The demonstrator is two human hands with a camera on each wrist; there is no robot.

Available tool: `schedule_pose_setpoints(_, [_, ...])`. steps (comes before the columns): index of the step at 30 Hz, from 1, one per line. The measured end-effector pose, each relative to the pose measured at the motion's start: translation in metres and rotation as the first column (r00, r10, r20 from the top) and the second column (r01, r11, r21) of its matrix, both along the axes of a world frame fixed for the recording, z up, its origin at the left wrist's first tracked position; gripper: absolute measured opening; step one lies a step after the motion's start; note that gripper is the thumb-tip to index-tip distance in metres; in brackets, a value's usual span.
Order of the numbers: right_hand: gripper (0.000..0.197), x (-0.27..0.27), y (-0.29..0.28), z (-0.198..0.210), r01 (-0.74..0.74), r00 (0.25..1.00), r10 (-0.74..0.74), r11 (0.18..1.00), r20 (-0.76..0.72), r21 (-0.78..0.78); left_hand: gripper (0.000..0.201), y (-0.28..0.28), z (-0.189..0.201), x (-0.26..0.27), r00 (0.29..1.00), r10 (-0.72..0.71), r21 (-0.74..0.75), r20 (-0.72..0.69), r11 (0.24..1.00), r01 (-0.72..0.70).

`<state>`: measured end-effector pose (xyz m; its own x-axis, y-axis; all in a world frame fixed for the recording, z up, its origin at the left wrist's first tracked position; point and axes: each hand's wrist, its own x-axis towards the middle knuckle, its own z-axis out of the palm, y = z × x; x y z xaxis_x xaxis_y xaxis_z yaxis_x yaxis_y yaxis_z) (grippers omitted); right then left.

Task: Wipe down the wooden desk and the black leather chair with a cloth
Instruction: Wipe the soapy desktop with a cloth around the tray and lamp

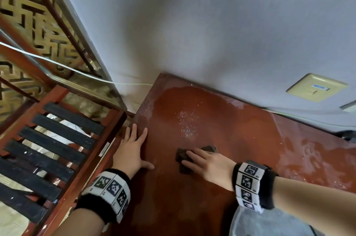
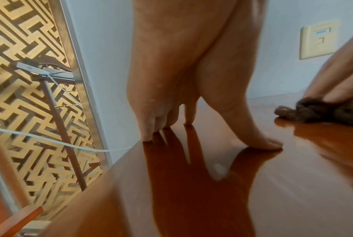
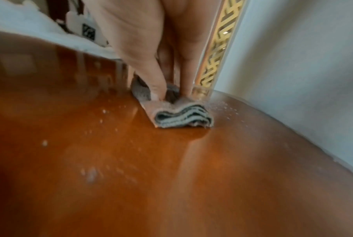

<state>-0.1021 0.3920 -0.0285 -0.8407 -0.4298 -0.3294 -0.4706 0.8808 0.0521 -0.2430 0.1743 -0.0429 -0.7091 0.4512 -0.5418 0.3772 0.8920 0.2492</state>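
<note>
The right hand (image 1: pixel 209 164) presses a folded dark cloth (image 1: pixel 185 155) flat under straight fingers (image 3: pixel 151 83), not clenched round it. The left hand (image 1: pixel 131 151) lies spread and released on the bench (image 1: pixel 240 149) near its left edge, bracing.

Risks, as I judge them: with nothing pinching the cloth, a hard stroke could let the folds (image 3: pixel 183 117) slide out from under the fingers. White specks (image 1: pixel 186 122) and a pale dusty film (image 1: pixel 308 154) lie ahead and to the right; a loaded cloth may only smear them about. The black leather chair is not in view, so that part looks untouched.
</note>
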Motion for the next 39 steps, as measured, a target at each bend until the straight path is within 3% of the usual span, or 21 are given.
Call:
schedule_pose_setpoints(3, [0.050,-0.001,0.010,-0.003,-0.134,0.988,0.132,0.990,-0.080,-0.031,0.124,0.003,0.000,-0.003,1.000,-0.007,-0.003,-0.003,1.000,0.007])
schedule_pose_setpoints(5, [0.051,-0.016,0.017,-0.007,-0.078,0.996,0.077,0.997,-0.041,-0.017,0.123,0.002,-0.001,-0.004,1.000,-0.008,0.006,-0.002,1.000,0.008])
schedule_pose_setpoints(7, [0.061,-0.042,0.028,-0.006,0.166,0.986,-0.165,0.985,-0.024,0.050,0.123,0.000,-0.002,-0.003,1.000,-0.009,0.018,-0.004,1.000,0.009])
schedule_pose_setpoints(9, [0.062,-0.071,0.034,0.010,0.472,0.880,-0.468,0.881,-0.084,0.037,0.124,0.000,-0.002,-0.003,1.000,-0.012,0.022,-0.009,1.000,0.012])
schedule_pose_setpoints(10, [0.056,-0.079,0.031,0.017,0.592,0.806,-0.590,0.806,-0.046,0.022,0.124,0.000,-0.002,-0.004,1.000,-0.013,0.024,-0.009,1.000,0.013])
schedule_pose_setpoints(11, [0.051,-0.084,0.026,0.017,0.638,0.769,-0.639,0.769,-0.032,-0.023,0.125,0.001,-0.002,-0.004,1.000,-0.013,0.026,-0.010,1.000,0.013])
schedule_pose_setpoints(13, [0.048,-0.079,-0.004,0.009,0.539,0.841,-0.541,0.836,0.008,-0.104,0.126,0.002,-0.003,-0.006,1.000,-0.017,0.030,-0.012,0.999,0.018])
schedule_pose_setpoints(15, [0.043,-0.062,-0.041,0.002,0.336,0.941,-0.334,0.918,0.046,-0.212,0.125,0.004,-0.004,-0.007,1.000,-0.022,0.032,-0.022,0.999,0.022])
schedule_pose_setpoints(17, [0.038,-0.059,-0.055,0.005,0.266,0.964,-0.264,0.934,0.038,-0.239,0.125,0.004,-0.004,-0.008,0.999,-0.031,0.034,-0.038,0.999,0.032])
schedule_pose_setpoints(19, [0.048,-0.083,-0.036,0.005,0.314,0.949,-0.312,0.936,0.043,-0.160,0.126,0.002,-0.006,-0.009,0.999,-0.032,0.043,-0.034,0.999,0.033])
schedule_pose_setpoints(21, [0.060,-0.116,-0.003,0.007,0.539,0.842,-0.535,0.836,0.066,-0.106,0.127,0.000,-0.007,-0.008,0.999,-0.022,0.062,-0.032,0.998,0.024])
schedule_pose_setpoints(23, [0.062,-0.140,0.007,0.014,0.634,0.771,-0.636,0.767,0.011,-0.103,0.127,-0.001,-0.007,-0.007,0.999,-0.012,0.078,-0.043,0.997,0.015])
schedule_pose_setpoints(25, [0.056,-0.146,-0.018,0.014,0.507,0.862,-0.506,0.856,0.043,-0.097,0.126,-0.001,-0.006,-0.007,0.998,-0.024,0.079,-0.056,0.996,0.028])
schedule_pose_setpoints(27, [0.050,-0.137,-0.052,0.014,0.225,0.971,-0.216,0.971,0.102,-0.087,0.123,0.000,-0.007,-0.007,0.998,-0.008,0.084,-0.064,0.996,0.013])
schedule_pose_setpoints(29, [0.049,-0.145,-0.060,0.013,0.137,0.983,-0.122,0.985,0.138,-0.102,0.121,-0.001,-0.007,-0.006,0.998,0.014,0.090,-0.057,0.996,-0.009])
schedule_pose_setpoints(31, [0.054,-0.168,-0.044,0.008,0.241,0.961,-0.223,0.965,0.165,-0.101,0.120,-0.003,-0.008,-0.002,0.998,0.022,0.087,-0.051,0.996,-0.018])
schedule_pose_setpoints(34, [0.058,-0.192,-0.022,0.012,0.496,0.866,-0.484,0.863,0.122,-0.097,0.117,-0.006,-0.006,0.003,0.997,0.050,0.100,-0.062,0.994,-0.044])
schedule_pose_setpoints(35, [0.057,-0.192,-0.028,0.014,0.471,0.880,-0.461,0.877,0.119,-0.088,0.118,-0.006,-0.006,0.004,0.997,0.056,0.103,-0.059,0.993,-0.050])
schedule_pose_setpoints(37, [0.050,-0.176,-0.056,0.015,0.258,0.960,-0.242,0.960,0.140,-0.107,0.119,-0.005,-0.005,0.004,0.996,0.067,0.104,-0.054,0.993,-0.061])
schedule_pose_setpoints(39, [0.047,-0.155,-0.081,0.015,0.084,0.986,-0.056,0.980,0.158,-0.180,0.118,-0.003,-0.006,0.002,0.995,0.081,0.101,-0.058,0.992,-0.075])
